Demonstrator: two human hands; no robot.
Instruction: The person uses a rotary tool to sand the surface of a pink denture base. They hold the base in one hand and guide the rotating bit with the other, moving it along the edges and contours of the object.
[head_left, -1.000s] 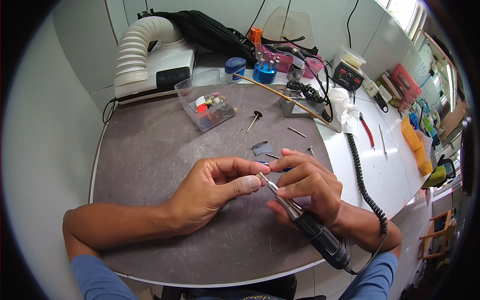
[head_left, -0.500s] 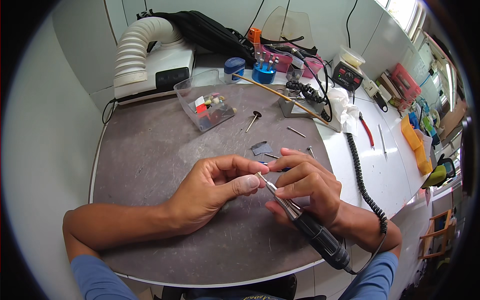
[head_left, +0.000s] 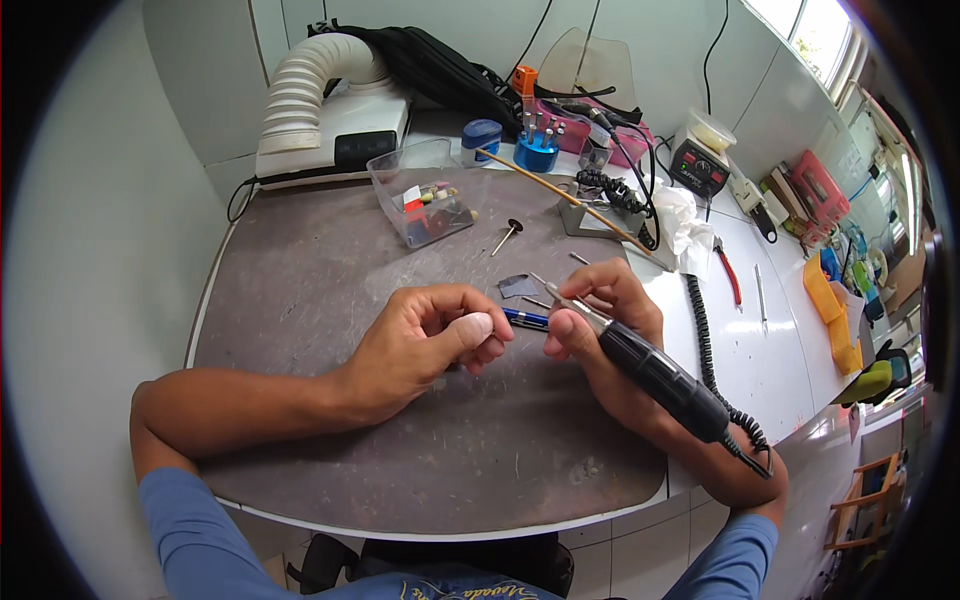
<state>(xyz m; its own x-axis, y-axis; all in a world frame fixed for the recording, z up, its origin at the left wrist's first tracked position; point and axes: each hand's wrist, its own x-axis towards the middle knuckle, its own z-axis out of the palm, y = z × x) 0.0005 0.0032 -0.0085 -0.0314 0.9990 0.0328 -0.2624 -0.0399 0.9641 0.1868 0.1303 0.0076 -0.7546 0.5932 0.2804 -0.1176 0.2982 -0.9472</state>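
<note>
Bright, even daylight comes from the window (head_left: 810, 25) at the upper right. Shadows are soft. Straight edges bend near the dark, round rim.

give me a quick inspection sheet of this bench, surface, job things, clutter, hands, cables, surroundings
surface: grey work mat, scratched and dusty, on a white bench.
job's things: black rotary handpiece; whatever the left fingers pinch is too small to tell.
clutter: clear plastic box of small parts, blue bur stand, loose bur, blue pen, red-handled pliers, white tissue.
grippers: left hand curled, fingertips pinched; right hand gripping the handpiece.
cables: coiled black cord from the handpiece; straight wires up the back wall.
surroundings: white ribbed extraction hose, black bag, window at upper right.
</note>
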